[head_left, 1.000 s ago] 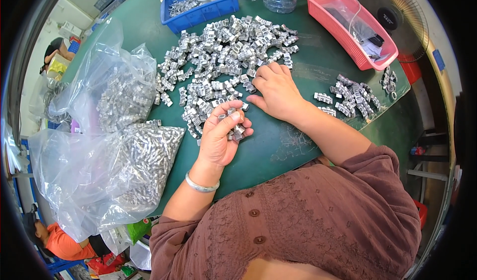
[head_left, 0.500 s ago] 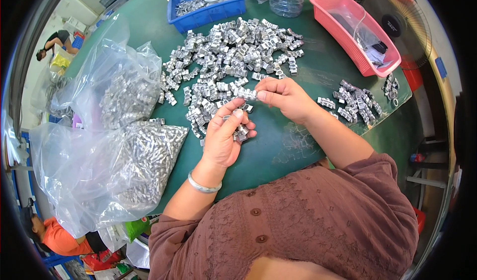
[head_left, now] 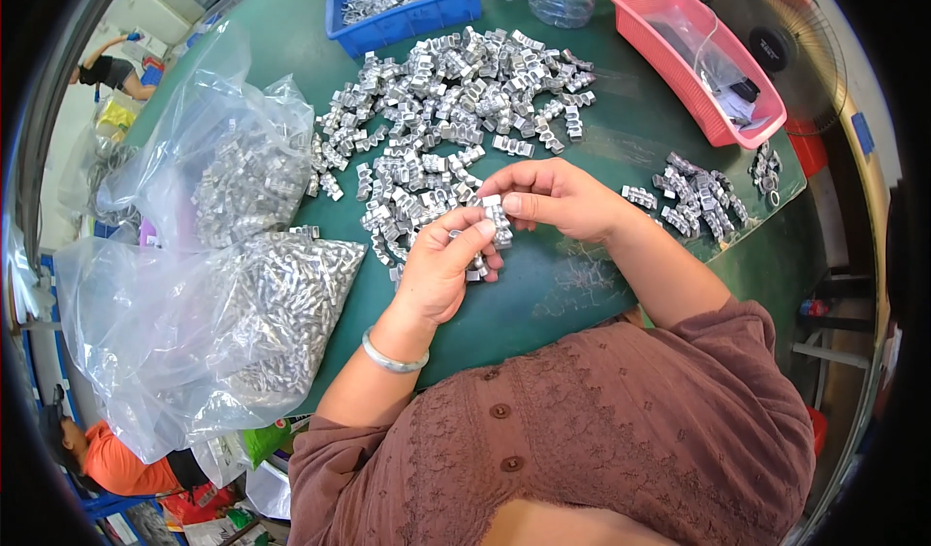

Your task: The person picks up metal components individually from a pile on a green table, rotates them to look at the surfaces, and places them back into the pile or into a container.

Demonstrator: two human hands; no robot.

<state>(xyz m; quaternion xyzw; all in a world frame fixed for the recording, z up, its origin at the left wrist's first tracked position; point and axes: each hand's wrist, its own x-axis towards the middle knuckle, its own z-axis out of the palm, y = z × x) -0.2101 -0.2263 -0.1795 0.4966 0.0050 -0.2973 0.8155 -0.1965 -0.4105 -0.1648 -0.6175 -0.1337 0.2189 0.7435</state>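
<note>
Both hands meet over the green table, just in front of a heap of small silvery metal links. A short row of joined metal links stands between my fingers. My left hand pinches its lower part between thumb and fingers, with more metal pieces partly hidden in the curled fingers below. From the right, my right hand touches the upper end of the row with thumb and forefinger closed on it. A looser cluster of the same links lies just left of my hands.
Clear plastic bags full of metal parts lie at left. A blue bin of parts and a pink basket stand at the back. A smaller pile of links sits near the right edge, beside a fan. Two people are farther off at left.
My hands have come closer together. The row of links, earlier stretched sideways above my left hand, now stands more upright between both hands. The far person at upper left has raised an arm.
</note>
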